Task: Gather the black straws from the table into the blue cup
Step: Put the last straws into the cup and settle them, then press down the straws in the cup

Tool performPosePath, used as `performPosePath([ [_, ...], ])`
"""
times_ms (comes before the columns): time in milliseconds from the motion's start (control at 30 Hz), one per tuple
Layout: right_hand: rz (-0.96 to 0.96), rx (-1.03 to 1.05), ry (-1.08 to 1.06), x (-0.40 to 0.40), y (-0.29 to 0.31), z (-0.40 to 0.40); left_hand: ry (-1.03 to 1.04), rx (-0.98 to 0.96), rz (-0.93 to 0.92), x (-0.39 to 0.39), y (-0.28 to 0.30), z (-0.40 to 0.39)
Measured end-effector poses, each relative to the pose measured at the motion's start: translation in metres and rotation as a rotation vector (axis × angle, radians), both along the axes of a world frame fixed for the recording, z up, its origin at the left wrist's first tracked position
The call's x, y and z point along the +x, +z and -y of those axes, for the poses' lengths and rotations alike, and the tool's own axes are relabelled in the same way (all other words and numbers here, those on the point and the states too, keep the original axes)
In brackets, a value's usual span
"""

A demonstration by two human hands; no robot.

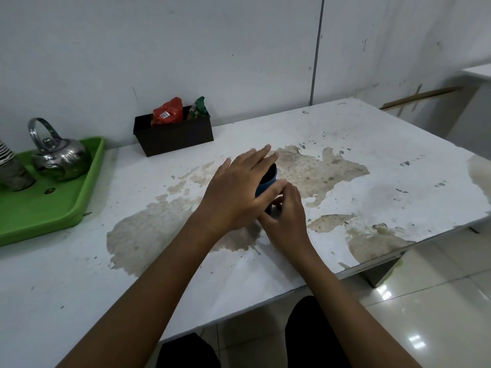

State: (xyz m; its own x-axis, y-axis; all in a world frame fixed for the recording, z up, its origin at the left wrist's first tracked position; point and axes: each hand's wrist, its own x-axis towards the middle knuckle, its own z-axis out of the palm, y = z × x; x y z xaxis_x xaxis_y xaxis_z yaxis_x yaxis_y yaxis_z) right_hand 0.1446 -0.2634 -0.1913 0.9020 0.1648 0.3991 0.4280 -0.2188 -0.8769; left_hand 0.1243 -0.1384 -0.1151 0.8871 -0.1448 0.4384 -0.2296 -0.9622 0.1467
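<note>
Far left on the worn white table (372, 144) sits a green tray (47, 211) with a shiny metal kettle (59, 158) on it, and beside the kettle a stack of cups (10, 166) cut off by the frame edge. Further along, against the wall, a black box (175, 135) holds a red packet (168, 111) and a green packet (198, 107).

In the middle of the table both hands meet around the blue cup (267, 184). The left hand (236, 192) lies over the cup's near side, thumb pressed across its blue wall and fingers stretched out flat past the rim. The cup's dark mouth shows just beyond those fingers. The right hand (287, 219) is just beside it, below and to the right, fingers curled in against the cup's base, where a bit of something black (269, 208) shows between the two hands; whether that is straws I cannot tell. The cup seems tilted away from the person.
</note>
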Motion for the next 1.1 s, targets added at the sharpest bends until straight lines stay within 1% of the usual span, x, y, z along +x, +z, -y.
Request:
performPosePath([
  [133, -0.019, 0.012, -0.003, -0.002, 0.001, 0.0, 0.02, -0.198, 0.078, -0.002, -0.007, -0.006],
  [267, -0.031, 0.026, 0.026, -0.003, 0.002, 0.001, 0.006, -0.353, -0.051, -0.004, -0.017, -0.012],
  [400, -0.049, 0.018, 0.051, -0.005, 0.005, 0.001, -0.028, -0.523, -0.024, -0.007, -0.016, -0.017],
  [500, -0.073, 0.029, 0.063, -0.005, 0.008, 0.002, 0.037, -0.646, -0.018, -0.013, -0.021, -0.03],
  [600, -0.091, 0.015, 0.068, -0.004, 0.008, 0.001, 0.129, -0.784, -0.078, -0.023, -0.029, -0.045],
  [700, -0.083, -0.019, 0.088, -0.004, 0.008, -0.002, 0.128, -0.872, -0.14, -0.033, -0.036, -0.049],
  [767, -0.091, -0.025, 0.121, -0.005, 0.009, -0.006, 0.135, -0.913, -0.131, -0.035, -0.036, -0.045],
  [833, -0.092, -0.031, 0.179, -0.005, 0.013, -0.011, 0.162, -0.901, -0.099, -0.034, -0.037, -0.038],
  [933, -0.074, -0.062, 0.302, -0.005, 0.017, -0.028, 0.208, -0.865, 0.009, -0.036, -0.037, -0.037],
  [967, -0.071, -0.086, 0.339, -0.003, 0.019, -0.029, 0.223, -0.867, 0.043, -0.035, -0.038, -0.037],
  [1033, -0.037, -0.172, 0.448, -0.002, 0.022, -0.055, 0.319, -0.89, 0.127, -0.048, -0.035, -0.062],
  [1100, -0.006, -0.304, 0.422, 0.009, 0.016, -0.06, 0.333, -0.885, 0.135, -0.051, -0.032, -0.072],
])
